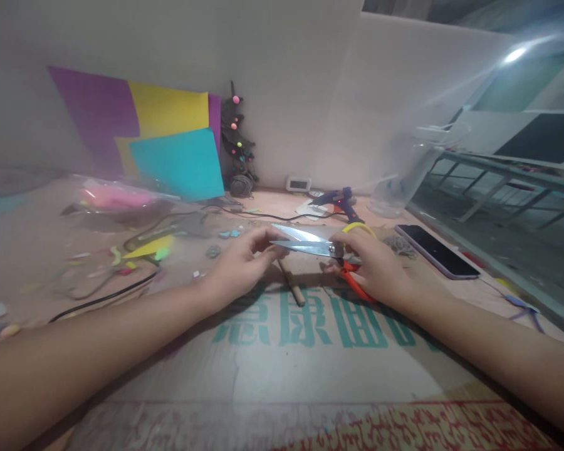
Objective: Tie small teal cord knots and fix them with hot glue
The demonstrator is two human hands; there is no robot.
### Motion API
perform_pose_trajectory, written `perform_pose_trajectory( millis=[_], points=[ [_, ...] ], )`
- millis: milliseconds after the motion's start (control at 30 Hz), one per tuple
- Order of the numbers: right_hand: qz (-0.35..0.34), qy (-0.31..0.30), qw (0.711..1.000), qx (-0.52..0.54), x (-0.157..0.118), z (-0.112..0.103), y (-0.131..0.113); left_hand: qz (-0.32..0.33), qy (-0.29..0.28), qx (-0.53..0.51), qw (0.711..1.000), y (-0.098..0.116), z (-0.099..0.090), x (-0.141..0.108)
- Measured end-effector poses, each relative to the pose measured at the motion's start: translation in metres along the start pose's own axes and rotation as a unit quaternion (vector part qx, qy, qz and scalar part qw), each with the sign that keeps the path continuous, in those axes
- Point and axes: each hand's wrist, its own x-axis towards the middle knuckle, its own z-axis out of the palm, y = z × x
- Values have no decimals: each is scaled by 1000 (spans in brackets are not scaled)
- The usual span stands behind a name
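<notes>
My right hand (373, 260) grips a pair of scissors (313, 247) by its red and yellow handles. The steel blades are apart and point left. My left hand (247, 263) is closed, thumb and fingers pinched together at the blade tips. Whatever it holds there is too small or hidden to make out. Just under the blades, a short brown stick (292, 285) slants down toward me; I cannot tell whether it touches my left fingers. Beneath both hands lies a cardboard sheet (282, 376) with green printed characters.
A glue gun (336, 200) with a cord lies behind the hands. On the right are a phone (437, 250) and a clear plastic jug (395, 181). Coloured sheets (178, 163) and a decorated dark tree shape (237, 144) lean on the wall. Foam scraps (153, 247) litter the left.
</notes>
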Motion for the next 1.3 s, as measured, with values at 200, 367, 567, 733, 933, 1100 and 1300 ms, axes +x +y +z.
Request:
perform_pose_trajectory(
  millis=[200, 367, 567, 733, 933, 1100, 1300],
  points=[
    [-8, -3, 1000, 1, 1, 0, 0, 4, -10, -2, 1000, -1, 0, 0],
    [-18, -5, 1000, 6, 1, 0, -1, -8, -12, 8, 1000, -2, 0, 0],
    [-19, -7, 1000, 1, 2, 0, -1, -14, -10, 12, 1000, 2, 0, 0],
    [-15, -7, 1000, -12, 1, 1, -1, -26, -9, 8, 1000, 3, 1, 0],
    [-9, -3, 1000, -10, 1, 1, -1, -38, 0, 11, 999, 3, 2, -1],
    [1, -2, 1000, -16, 0, 0, -3, -42, 5, 17, 999, -1, 1, -1],
    [-4, 2, 1000, -23, -1, 1, -2, -34, 6, -14, 999, -7, 2, 0]
  ],
)
